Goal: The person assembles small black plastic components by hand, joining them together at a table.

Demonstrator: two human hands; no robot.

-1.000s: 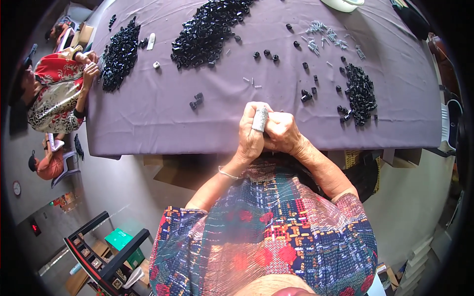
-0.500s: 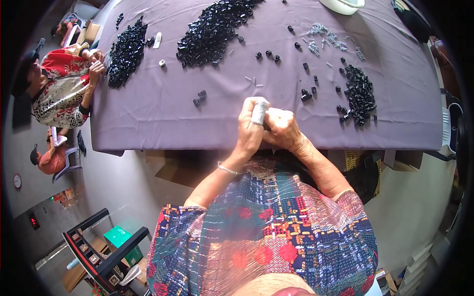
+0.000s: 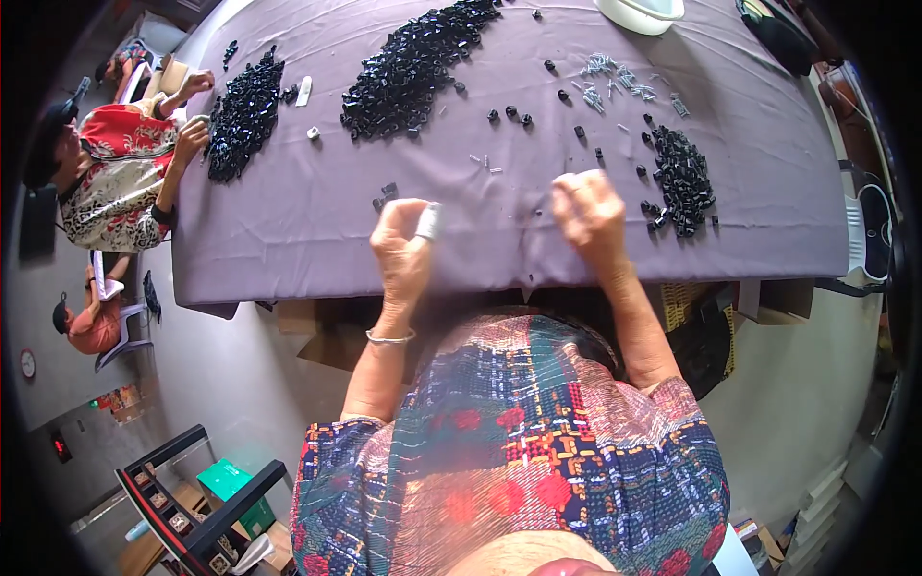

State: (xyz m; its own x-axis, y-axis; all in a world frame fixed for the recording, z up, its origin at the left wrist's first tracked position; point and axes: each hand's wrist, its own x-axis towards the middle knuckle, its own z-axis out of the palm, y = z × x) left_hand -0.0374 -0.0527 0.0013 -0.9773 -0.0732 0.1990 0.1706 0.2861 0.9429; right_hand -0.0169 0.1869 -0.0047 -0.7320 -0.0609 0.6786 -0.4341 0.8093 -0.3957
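Both hands are above the cloth, apart from each other. The left hand (image 3: 401, 254) has curled fingers, one with a whitish wrapping (image 3: 428, 222); I cannot tell if it holds anything. The right hand (image 3: 591, 216) is bent and blurred, so its grip I also cannot tell.

Some black pieces (image 3: 389, 189) lie just beside the left fingers, near twelve o'clock; in my judgement, a careless forward push could scatter them. A small dark piece (image 3: 539, 212) shows at nine o'clock from the right hand, and a sweeping wrist might knock it away. At ten o'clock are small pale pins (image 3: 496, 170), which I think could roll if the cloth (image 3: 317, 230) is pulled. The black heap (image 3: 684, 182) at two o'clock could spill if an elbow catches it.
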